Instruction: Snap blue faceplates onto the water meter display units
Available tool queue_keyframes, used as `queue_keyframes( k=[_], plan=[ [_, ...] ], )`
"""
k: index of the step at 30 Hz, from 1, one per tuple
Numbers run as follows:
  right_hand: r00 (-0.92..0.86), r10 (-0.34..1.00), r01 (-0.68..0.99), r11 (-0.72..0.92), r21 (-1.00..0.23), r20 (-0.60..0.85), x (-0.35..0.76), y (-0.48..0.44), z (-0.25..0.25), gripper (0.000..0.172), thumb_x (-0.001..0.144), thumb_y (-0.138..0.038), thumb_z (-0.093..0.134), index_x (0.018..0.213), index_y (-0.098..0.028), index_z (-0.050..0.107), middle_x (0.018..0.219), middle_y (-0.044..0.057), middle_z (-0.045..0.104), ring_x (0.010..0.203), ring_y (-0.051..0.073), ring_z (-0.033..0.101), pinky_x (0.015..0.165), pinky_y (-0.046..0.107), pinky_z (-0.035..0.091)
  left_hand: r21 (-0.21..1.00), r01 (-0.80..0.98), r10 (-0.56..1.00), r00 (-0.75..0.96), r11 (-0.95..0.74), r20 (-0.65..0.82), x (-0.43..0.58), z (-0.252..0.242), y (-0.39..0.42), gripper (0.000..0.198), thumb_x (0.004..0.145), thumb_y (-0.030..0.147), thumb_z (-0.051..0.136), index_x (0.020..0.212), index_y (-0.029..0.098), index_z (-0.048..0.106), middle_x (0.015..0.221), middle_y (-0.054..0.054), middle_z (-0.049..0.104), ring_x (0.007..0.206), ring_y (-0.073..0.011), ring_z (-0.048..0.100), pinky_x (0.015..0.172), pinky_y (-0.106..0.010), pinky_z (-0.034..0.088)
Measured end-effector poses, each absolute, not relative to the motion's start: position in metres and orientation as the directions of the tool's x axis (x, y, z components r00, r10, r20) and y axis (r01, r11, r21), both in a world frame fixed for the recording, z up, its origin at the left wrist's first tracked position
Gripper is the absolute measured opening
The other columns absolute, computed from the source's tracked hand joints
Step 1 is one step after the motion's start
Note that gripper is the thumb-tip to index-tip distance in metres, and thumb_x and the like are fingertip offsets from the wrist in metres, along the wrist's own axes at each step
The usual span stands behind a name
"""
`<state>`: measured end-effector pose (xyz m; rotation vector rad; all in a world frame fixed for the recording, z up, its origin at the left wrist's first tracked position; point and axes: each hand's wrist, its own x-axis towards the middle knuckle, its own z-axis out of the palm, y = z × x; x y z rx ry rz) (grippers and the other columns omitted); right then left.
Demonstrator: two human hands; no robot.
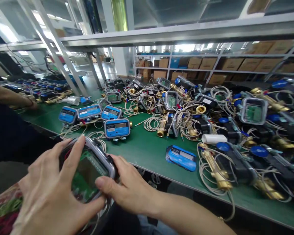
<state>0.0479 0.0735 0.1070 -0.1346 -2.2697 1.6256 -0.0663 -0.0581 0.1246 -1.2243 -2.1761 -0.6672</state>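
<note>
while both hands (pixel 63 182) grip it, rect. clear-cased meter (pixel 89 168), green pcb inside.

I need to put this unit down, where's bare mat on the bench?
Bare green mat lies between the blue-faced meters and the loose blue cover. Right of it, brass fittings and coiled cables crowd the bench.

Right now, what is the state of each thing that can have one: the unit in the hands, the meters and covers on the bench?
Left hand: closed on the open meter unit.
Right hand: closed on its right side.
Open meter unit: cover off, green board showing.
Blue-faced meters: covers on.
Loose blue cover: lying alone, face up.
Open housings: uncovered, boards showing.
Cables: coiled, tangled.
</note>
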Motion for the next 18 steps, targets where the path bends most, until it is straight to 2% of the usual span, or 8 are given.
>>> queue_keyframes(
  k=[2, 4, 7, 10, 13, 15, 18],
  plan=[
    [-0.895, 0.370, -0.083, 0.407, -0.910, 0.247, 0.047, 0.082, 0.103, 0.048, 0.093, -0.042, 0.056, 0.133, -0.015, 0.049, 0.124, 0.012, 0.058, 0.115, 0.026, 0.055, 0.101, 0.041, 0.043, 0.171, 0.862, 0.591, -0.458, 0.476, 0.663, -0.059, 0.116, -0.040, 0.112, 0.051, 0.050, 0.073, 0.151, 0.030, 0.026, 0.145, -0.016, 0.042, 0.126, -0.0526, 0.041, 0.099, -0.072, 0.035],
    [-0.870, 0.410, -0.031, 0.510, -0.860, 0.274, 0.047, 0.101, 0.097, 0.044, 0.094, -0.037, 0.056, 0.130, -0.012, 0.051, 0.117, 0.013, 0.061, 0.110, 0.024, 0.056, 0.099, 0.040, 0.044, 0.265, 0.844, 0.565, -0.515, 0.466, 0.645, -0.055, 0.102, -0.017, 0.110, 0.058, 0.051, 0.071, 0.152, 0.025, 0.021, 0.148, -0.019, 0.037, 0.131, -0.0516, 0.038, 0.100, -0.070, 0.034],
    [-0.885, 0.373, 0.034, 0.650, -0.759, 0.279, 0.047, 0.141, 0.083, 0.043, 0.097, -0.037, 0.051, 0.129, -0.008, 0.052, 0.115, 0.014, 0.061, 0.108, 0.024, 0.056, 0.099, 0.039, 0.044, 0.436, 0.815, 0.537, -0.579, 0.380, 0.614, -0.049, 0.075, 0.015, 0.115, 0.062, 0.055, 0.074, 0.153, 0.016, 0.014, 0.152, -0.024, 0.030, 0.139, -0.0464, 0.029, 0.110, -0.066, 0.025],
    [-0.894, 0.366, 0.083, 0.703, -0.706, 0.259, 0.046, 0.179, 0.067, 0.037, 0.101, -0.035, 0.044, 0.123, -0.007, 0.055, 0.116, 0.016, 0.062, 0.112, 0.024, 0.055, 0.101, 0.039, 0.043, 0.594, 0.766, 0.554, -0.614, 0.247, 0.562, -0.040, 0.045, 0.037, 0.124, 0.060, 0.059, 0.077, 0.152, 0.008, 0.011, 0.154, -0.030, 0.023, 0.143, -0.0442, 0.021, 0.115, -0.061, 0.018],
    [-0.889, 0.388, 0.108, 0.695, -0.711, 0.244, 0.044, 0.203, 0.051, 0.031, 0.103, -0.031, 0.038, 0.109, -0.012, 0.062, 0.109, 0.011, 0.064, 0.108, 0.021, 0.058, 0.099, 0.036, 0.045, 0.650, 0.735, 0.583, -0.619, 0.193, 0.526, -0.032, 0.022, 0.041, 0.121, 0.064, 0.057, 0.075, 0.151, 0.005, 0.010, 0.155, -0.032, 0.021, 0.144, -0.0443, 0.019, 0.115, -0.060, 0.020],
    [-0.885, 0.397, 0.108, 0.681, -0.724, 0.242, 0.042, 0.213, 0.045, 0.032, 0.104, -0.031, 0.035, 0.101, -0.015, 0.063, 0.103, 0.008, 0.065, 0.103, 0.018, 0.060, 0.096, 0.032, 0.046, 0.632, 0.754, 0.581, -0.600, 0.180, 0.550, -0.034, 0.014, 0.037, 0.114, 0.069, 0.055, 0.073, 0.152, 0.007, 0.012, 0.154, -0.029, 0.027, 0.143, -0.0427, 0.023, 0.115, -0.060, 0.021],
    [-0.886, 0.390, 0.082, 0.664, -0.743, 0.250, 0.038, 0.222, 0.042, 0.032, 0.104, -0.032, 0.036, 0.094, -0.017, 0.063, 0.099, 0.004, 0.065, 0.099, 0.016, 0.060, 0.094, 0.029, 0.046, 0.640, 0.752, 0.570, -0.599, 0.158, 0.563, -0.052, 0.014, 0.029, 0.105, 0.070, 0.055, 0.072, 0.152, 0.015, 0.020, 0.148, -0.023, 0.041, 0.128, -0.0411, 0.047, 0.108, -0.061, 0.034]
  ],
)
